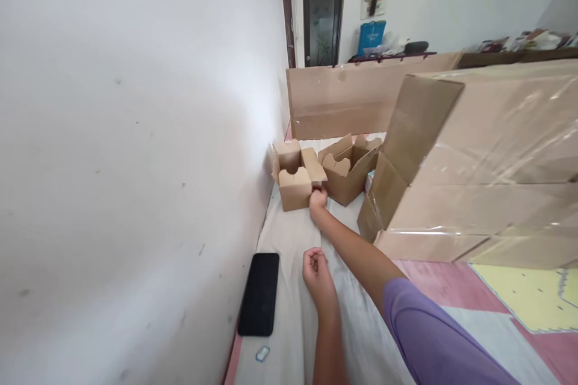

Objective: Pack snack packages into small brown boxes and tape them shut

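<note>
My right hand [318,198] reaches out to the gap between two small open cardboard boxes. It is closed, beside the right wall of the left box [295,195] and below that box's raised flap [314,165]. A small dark patch shows at its fingertips, too little to name. The right box [344,185] stands just beyond, tilted round at an angle, its flaps up. Nearer to me, my left hand [317,266] hovers over the pale cloth [289,289] with its fingers curled in, and nothing shows in it.
A black phone [259,295] lies by the white wall [135,162], with a small pale blue-edged item [262,354] below it. Large taped cartons [487,150] rise on the right. A long cardboard panel [347,96] stands behind the boxes. Pink and yellow floor mats [528,295] lie lower right.
</note>
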Tool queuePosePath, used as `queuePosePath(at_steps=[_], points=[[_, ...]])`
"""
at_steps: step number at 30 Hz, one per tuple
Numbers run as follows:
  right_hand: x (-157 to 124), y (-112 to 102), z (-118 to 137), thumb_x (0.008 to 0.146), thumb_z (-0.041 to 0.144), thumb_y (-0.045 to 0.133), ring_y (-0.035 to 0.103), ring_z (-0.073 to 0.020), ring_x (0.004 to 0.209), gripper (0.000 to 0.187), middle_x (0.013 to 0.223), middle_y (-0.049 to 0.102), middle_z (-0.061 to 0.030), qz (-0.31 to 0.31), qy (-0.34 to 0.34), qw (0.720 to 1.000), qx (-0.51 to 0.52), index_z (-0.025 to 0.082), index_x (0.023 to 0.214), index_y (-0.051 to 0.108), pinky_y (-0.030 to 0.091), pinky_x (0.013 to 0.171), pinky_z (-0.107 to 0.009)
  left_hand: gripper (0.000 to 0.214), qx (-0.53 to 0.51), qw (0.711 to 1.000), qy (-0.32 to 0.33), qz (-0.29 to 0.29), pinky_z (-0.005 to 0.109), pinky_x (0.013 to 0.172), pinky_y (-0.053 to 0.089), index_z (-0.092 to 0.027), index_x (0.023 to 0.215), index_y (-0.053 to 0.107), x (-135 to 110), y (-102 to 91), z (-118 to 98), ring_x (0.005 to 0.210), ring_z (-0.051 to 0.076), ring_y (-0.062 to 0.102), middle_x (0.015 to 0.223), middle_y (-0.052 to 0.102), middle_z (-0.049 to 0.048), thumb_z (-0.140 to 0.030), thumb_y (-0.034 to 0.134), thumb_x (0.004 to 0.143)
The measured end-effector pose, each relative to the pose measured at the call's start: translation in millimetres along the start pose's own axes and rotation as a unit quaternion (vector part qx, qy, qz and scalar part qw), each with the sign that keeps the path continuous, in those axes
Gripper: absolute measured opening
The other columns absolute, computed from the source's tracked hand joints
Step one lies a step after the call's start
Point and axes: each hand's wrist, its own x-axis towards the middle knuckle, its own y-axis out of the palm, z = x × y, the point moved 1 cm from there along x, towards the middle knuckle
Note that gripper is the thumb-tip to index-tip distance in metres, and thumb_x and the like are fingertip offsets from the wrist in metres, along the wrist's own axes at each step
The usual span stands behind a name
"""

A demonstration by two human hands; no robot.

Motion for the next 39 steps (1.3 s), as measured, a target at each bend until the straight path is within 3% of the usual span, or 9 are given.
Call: queuePosePath(at_steps=[4, 6, 10, 12, 16, 18, 23, 28, 39], points=[[44.1, 27.0, -6.5, 0.098, 0.034, 0.063, 0.061, -0.0265, 0.121, 0.035, 0.140, 0.058, -0.0117, 0.095, 0.027, 0.987, -0.124, 0.018, 0.129, 0.062, 0.053, 0.101, -0.049, 0.017, 0.012, 1.000, -0.012, -0.004, 0.026, 0.068, 0.042, -0.019, 0.087, 0.061, 1.4, 0.0, 0.3, 0.070, 0.014, 0.054, 0.072, 0.054, -0.0020, -0.033, 0.061, 0.077], [68.5, 36.7, -11.8, 0.097, 0.027, 0.060, 0.047, -0.0301, 0.139, 0.033, 0.160, 0.040, -0.0130, 0.121, 0.040, 0.974, -0.187, 0.020, 0.128, 0.067, 0.043, 0.113, -0.049, 0.018, 0.009, 1.000, -0.026, -0.003, 0.026, 0.069, 0.042, -0.019, 0.087, 0.061, 1.7, -0.1, -0.5, 0.071, 0.014, 0.054, 0.073, 0.053, -0.0020, -0.034, 0.061, 0.077], [101.4, 51.1, -28.1, 0.096, 0.024, 0.050, 0.013, -0.0359, 0.156, 0.046, 0.172, 0.006, -0.0154, 0.120, 0.080, 0.941, -0.306, 0.008, 0.137, 0.064, 0.017, 0.125, -0.055, 0.019, 0.000, 0.998, -0.063, -0.006, 0.025, 0.067, 0.040, -0.019, 0.087, 0.059, 0.5, 0.4, -4.4, 0.070, 0.013, 0.051, 0.075, 0.054, -0.0016, -0.034, 0.063, 0.076], [107.8, 56.6, -35.7, 0.099, 0.026, 0.043, 0.006, -0.0347, 0.157, 0.053, 0.172, 0.006, -0.0177, 0.110, 0.095, 0.925, -0.351, 0.005, 0.146, 0.054, 0.009, 0.125, -0.057, 0.020, 0.000, 0.997, -0.079, -0.003, 0.025, 0.064, 0.039, -0.019, 0.087, 0.058, -0.6, 0.8, -6.9, 0.067, 0.012, 0.049, 0.074, 0.051, -0.0021, -0.035, 0.063, 0.076], [108.0, 63.4, -42.6, 0.101, 0.027, 0.038, 0.010, -0.0351, 0.156, 0.063, 0.169, 0.009, -0.0269, 0.083, 0.109, 0.898, -0.417, -0.006, 0.155, 0.034, 0.004, 0.125, -0.056, 0.022, 0.018, 0.997, -0.080, 0.008, 0.025, 0.063, 0.039, -0.020, 0.085, 0.059, -1.8, 0.6, -11.0, 0.065, 0.013, 0.048, 0.071, 0.049, -0.0023, -0.039, 0.062, 0.077], [107.9, 64.4, -41.3, 0.101, 0.030, 0.041, 0.007, -0.0364, 0.156, 0.065, 0.168, 0.006, -0.0291, 0.074, 0.102, 0.888, -0.443, -0.010, 0.152, 0.035, 0.002, 0.125, -0.056, 0.021, 0.026, 0.997, -0.071, 0.016, 0.025, 0.063, 0.040, -0.019, 0.085, 0.060, -0.9, -0.1, -11.4, 0.067, 0.013, 0.050, 0.072, 0.051, -0.0013, -0.039, 0.062, 0.077], [121.7, 60.7, -34.3, 0.100, 0.041, 0.048, -0.015, -0.0374, 0.156, 0.067, 0.168, 0.009, -0.0294, 0.080, 0.088, 0.864, -0.490, -0.007, 0.146, 0.047, -0.006, 0.121, -0.065, 0.024, 0.017, 0.996, -0.085, 0.003, 0.028, 0.068, 0.042, -0.019, 0.084, 0.059, 5.1, -3.5, -7.9, 0.069, 0.014, 0.052, 0.073, 0.052, -0.0004, -0.041, 0.062, 0.072], [130.9, 51.8, -32.8, 0.098, 0.043, 0.050, -0.004, -0.0397, 0.158, 0.069, 0.164, 0.018, -0.0349, 0.093, 0.114, 0.856, -0.496, -0.008, 0.146, 0.047, -0.007, 0.119, -0.068, 0.021, 0.051, 0.995, -0.075, 0.030, 0.028, 0.070, 0.041, -0.019, 0.082, 0.059, 4.8, -4.1, -7.1, 0.070, 0.015, 0.051, 0.073, 0.052, -0.0004, -0.040, 0.058, 0.077], [108.6, 49.5, -3.5, 0.091, 0.030, 0.062, 0.020, -0.0405, 0.154, 0.049, 0.161, 0.032, -0.0260, 0.102, 0.095, 0.890, -0.435, 0.008, 0.135, 0.065, 0.022, 0.119, -0.062, 0.023, 0.056, 0.995, -0.058, 0.064, 0.028, 0.067, 0.038, -0.020, 0.075, 0.058, 4.4, 3.6, -4.9, 0.068, 0.016, 0.048, 0.068, 0.050, -0.0004, -0.043, 0.059, 0.076]])
